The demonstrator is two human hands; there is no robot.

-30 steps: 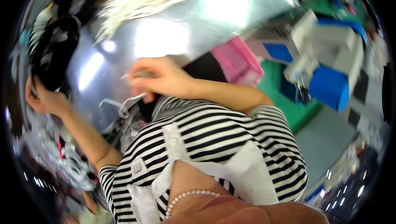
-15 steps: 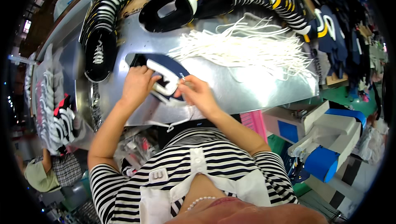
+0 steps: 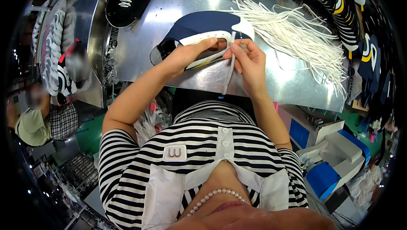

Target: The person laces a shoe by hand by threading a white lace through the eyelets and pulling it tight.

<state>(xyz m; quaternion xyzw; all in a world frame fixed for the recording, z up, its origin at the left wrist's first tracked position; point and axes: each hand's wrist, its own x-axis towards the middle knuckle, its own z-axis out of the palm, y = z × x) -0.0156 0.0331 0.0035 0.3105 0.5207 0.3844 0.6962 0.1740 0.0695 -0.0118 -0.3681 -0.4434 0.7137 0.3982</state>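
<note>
A shoe upper point(image 3: 203, 22) in navy blue, with a white eyelet band and a white toe piece, is held over the metal table. My left hand point(image 3: 182, 58) grips its near side, the thumb lying on the eyelet band and the fingers hidden beneath. At the toe end of the band, my right hand point(image 3: 251, 62) pinches a white shoelace point(image 3: 229, 77) between thumb and fingers. The lace runs across the band's end and hangs toward the table's front edge. Whether it passes through an eyelet is too small to tell.
A pile of loose white laces point(image 3: 292, 35) covers the right part of the metal table point(image 3: 309, 88). Black shoe uppers point(image 3: 129, 1) line its far side. A white and blue machine point(image 3: 339, 153) stands at right. Another person point(image 3: 34, 122) sits at far left.
My head view has shifted, so the table's far rows sit higher. The upper has turned, its toe pointing more to the right. My right hand stays at the toe end, the lace now hanging below it.
</note>
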